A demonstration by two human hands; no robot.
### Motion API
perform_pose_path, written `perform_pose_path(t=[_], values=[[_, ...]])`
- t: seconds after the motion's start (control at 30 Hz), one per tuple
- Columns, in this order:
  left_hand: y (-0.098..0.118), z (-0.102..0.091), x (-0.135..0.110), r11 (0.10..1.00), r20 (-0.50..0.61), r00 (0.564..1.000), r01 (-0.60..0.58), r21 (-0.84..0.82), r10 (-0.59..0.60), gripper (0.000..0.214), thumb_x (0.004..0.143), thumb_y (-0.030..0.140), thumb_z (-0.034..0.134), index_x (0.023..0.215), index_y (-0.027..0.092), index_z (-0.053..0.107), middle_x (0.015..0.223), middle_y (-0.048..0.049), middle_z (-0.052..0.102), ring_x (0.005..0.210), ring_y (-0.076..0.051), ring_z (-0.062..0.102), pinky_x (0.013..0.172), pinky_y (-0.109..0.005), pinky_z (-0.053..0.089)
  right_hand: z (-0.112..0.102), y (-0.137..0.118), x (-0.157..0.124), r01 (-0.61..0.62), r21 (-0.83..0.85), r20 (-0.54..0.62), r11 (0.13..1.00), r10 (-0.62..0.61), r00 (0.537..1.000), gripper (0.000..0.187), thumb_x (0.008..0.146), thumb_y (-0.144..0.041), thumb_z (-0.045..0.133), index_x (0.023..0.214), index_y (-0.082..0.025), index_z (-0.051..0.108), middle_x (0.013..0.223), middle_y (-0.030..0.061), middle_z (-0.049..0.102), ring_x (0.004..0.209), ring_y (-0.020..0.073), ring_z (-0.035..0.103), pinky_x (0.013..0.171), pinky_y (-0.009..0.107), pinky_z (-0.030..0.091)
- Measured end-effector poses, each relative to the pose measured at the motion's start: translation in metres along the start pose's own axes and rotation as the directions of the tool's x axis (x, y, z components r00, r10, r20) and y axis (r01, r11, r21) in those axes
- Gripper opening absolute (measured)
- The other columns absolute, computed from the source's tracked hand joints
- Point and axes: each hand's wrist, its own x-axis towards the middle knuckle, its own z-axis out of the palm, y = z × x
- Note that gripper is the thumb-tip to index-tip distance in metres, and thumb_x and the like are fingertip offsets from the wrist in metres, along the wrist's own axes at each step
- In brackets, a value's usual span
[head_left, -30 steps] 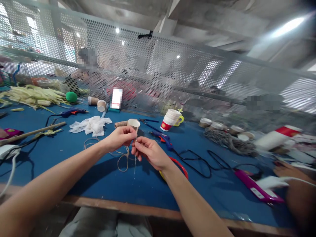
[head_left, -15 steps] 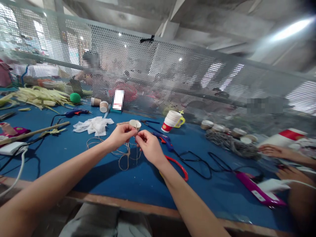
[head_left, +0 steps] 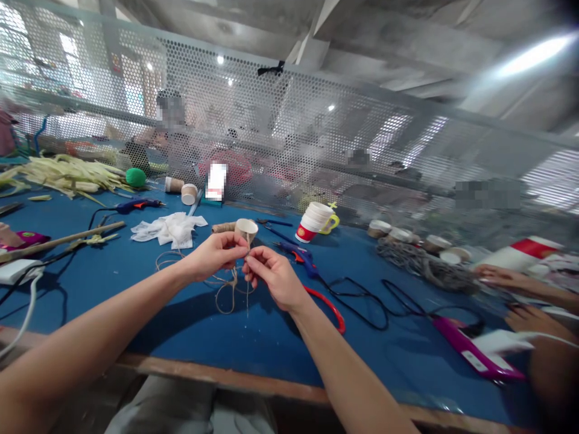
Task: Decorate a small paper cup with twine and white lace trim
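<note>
both hands meet above the middle of the blue bench (head_left: 136, 289), a little in from its near edge. the left hand (head_left: 216, 254) is closed to a pinch, thumb and forefinger pressed together on a strand of twine (head_left: 226, 295). the right hand (head_left: 271, 276) is closed the same way, its fingertips touching the left's and nipping the same strand. below the pinch the twine hangs in loose loops and a straight tail down onto the bench top.

just behind the left fingertips is a small paper cup (head_left: 246, 229), its open mouth turned toward the camera. whether the fingers touch it cannot be told, and nothing can be made out inside it. a twine spool (head_left: 221, 228) lies just beside the cup.

toward the far edge, a tilted stack of white cups (head_left: 314, 218) with a red band is nested one in another, with a yellow handle at its side. two more small cups (head_left: 186, 193) lie by the mesh screen at the far edge. a white card (head_left: 215, 181) near them is blurred and unreadable.

a blue glue gun (head_left: 298, 253) lies just right of the right hand. another person's hand (head_left: 497, 276) rests near the bench's right end.
</note>
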Motion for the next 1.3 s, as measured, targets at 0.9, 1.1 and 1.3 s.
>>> perform_pose_path(t=[0.9, 1.1, 1.3], values=[[-0.0023, 0.0065, -0.0005, 0.957, -0.04, 0.992, 0.102, -0.273, -0.117, 0.022, 0.063, 0.024, 0.069, 0.072, 0.013, 0.053, 0.059, 0.0045, 0.049, 0.043, -0.001, 0.034, 0.043, -0.018, 0.022, 0.0023, -0.0001, -0.0032, 0.021, -0.033, -0.111, 0.999, -0.025, 0.994, 0.017, 0.069, -0.03, 0.063, 0.071, -0.016, 0.053, 0.057, -0.0031, 0.056, 0.048, 0.0073, 0.052, 0.043, 0.019, 0.04], [0.0004, 0.0052, -0.0022, 0.948, -0.003, 0.99, 0.132, -0.291, -0.139, 0.02, 0.063, 0.023, 0.069, 0.07, 0.012, 0.054, 0.058, 0.0039, 0.049, 0.045, -0.002, 0.037, 0.044, -0.018, 0.022, 0.0021, -0.0008, -0.0042, -0.003, 0.089, -0.06, 0.996, 0.008, 0.998, 0.017, 0.068, -0.028, 0.064, 0.07, -0.016, 0.053, 0.056, -0.0034, 0.056, 0.047, 0.0062, 0.051, 0.042, 0.018, 0.037], [-0.0013, 0.0042, -0.0011, 0.958, 0.007, 0.992, 0.12, -0.262, -0.122, 0.021, 0.064, 0.026, 0.068, 0.069, 0.012, 0.052, 0.058, 0.0042, 0.048, 0.045, -0.001, 0.037, 0.044, -0.017, 0.023, 0.0022, -0.0023, -0.0041, -0.005, 0.038, -0.05, 0.999, 0.007, 0.999, 0.018, 0.069, -0.032, 0.063, 0.071, -0.017, 0.053, 0.057, -0.0032, 0.055, 0.048, 0.0077, 0.051, 0.043, 0.019, 0.039]])
